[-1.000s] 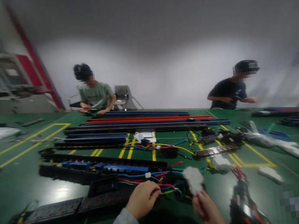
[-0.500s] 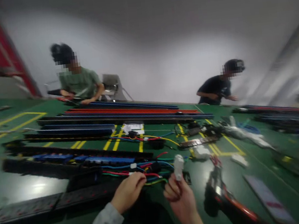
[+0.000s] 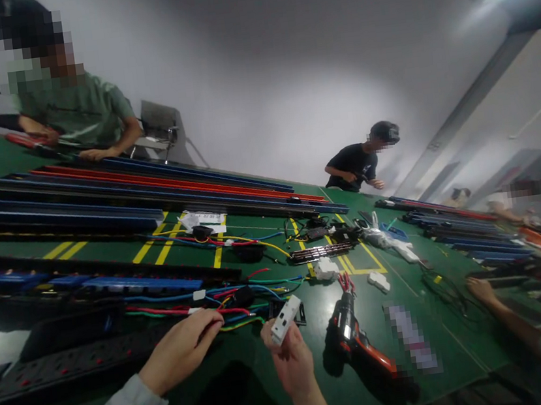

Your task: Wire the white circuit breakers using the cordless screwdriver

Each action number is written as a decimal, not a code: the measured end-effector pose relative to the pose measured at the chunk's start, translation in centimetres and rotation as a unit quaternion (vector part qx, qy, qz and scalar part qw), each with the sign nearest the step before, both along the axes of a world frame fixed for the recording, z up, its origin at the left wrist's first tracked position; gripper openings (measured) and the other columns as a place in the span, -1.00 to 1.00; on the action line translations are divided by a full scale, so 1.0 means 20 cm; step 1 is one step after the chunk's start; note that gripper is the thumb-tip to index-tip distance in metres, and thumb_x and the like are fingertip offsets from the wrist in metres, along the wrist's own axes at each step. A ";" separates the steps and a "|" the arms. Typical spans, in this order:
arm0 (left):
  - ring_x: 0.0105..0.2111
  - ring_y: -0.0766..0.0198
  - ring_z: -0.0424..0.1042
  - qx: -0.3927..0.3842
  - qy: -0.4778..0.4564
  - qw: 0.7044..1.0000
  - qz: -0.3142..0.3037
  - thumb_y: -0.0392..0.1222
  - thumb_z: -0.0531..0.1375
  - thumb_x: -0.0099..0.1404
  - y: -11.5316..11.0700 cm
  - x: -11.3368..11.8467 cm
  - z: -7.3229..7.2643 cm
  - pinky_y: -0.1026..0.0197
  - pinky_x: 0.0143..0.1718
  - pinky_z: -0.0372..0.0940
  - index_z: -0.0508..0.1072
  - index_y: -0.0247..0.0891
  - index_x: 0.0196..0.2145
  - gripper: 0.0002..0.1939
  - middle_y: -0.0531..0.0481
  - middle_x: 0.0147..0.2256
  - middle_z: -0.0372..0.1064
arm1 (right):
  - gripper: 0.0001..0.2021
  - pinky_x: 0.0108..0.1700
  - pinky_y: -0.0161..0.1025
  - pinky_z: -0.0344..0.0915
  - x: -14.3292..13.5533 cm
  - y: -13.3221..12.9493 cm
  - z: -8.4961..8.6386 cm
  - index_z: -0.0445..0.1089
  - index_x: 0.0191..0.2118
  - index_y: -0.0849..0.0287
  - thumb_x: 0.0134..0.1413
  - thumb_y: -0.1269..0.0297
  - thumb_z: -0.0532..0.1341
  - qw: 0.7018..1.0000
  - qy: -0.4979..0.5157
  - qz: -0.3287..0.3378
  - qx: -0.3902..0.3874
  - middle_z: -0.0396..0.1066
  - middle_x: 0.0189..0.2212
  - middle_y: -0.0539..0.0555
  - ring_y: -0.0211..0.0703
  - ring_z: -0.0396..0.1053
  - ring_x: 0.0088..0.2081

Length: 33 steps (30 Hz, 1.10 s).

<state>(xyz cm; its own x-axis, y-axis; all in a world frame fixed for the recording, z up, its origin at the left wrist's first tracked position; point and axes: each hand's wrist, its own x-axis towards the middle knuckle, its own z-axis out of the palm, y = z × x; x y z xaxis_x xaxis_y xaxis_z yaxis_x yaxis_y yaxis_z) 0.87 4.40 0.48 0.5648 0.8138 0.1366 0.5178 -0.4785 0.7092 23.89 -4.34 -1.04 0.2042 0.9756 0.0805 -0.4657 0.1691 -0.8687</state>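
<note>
Landmark for all positions is the drill, lying on its side on the green table.

Left hand: well to the left of the drill. Thumb and fingertips are pinched together on a red wire, beside a white tag. Whether other wires are caught in the same pinch cannot be told.

Right hand: between the left hand and the drill, nearer the drill. It grasps a white block between thumb and fingers, raised above the table and tilted, with dark openings on the visible face.

Also noted: a bundle of coloured wires passes to the left of the drill, beyond the right hand. Farther left of the drill lies a black socket strip, with a long tray of blue parts behind it. Just beyond the drill's nose sits a second white block; a small white piece lies to the right of the nose. A ribbed metal bar lies farther beyond. Long rails occupy the far left from the drill.

One co-worker in a green shirt stands far left beyond the drill; another in a dark shirt is directly beyond it. Another person's hand rests on the table, right of the drill.
</note>
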 end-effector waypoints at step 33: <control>-0.15 0.18 0.43 -0.078 -0.063 0.995 -0.026 0.04 0.06 0.36 0.06 -0.07 -0.07 0.22 -0.11 0.31 0.43 -0.13 -0.10 -0.70 -0.01 -0.14 0.47 | -0.59 -0.30 -0.12 0.23 0.02 -0.08 -0.09 0.41 -0.24 0.06 0.08 -0.20 0.18 0.990 -0.122 -0.071 -0.022 0.31 -0.44 0.03 -0.14 0.22 -0.42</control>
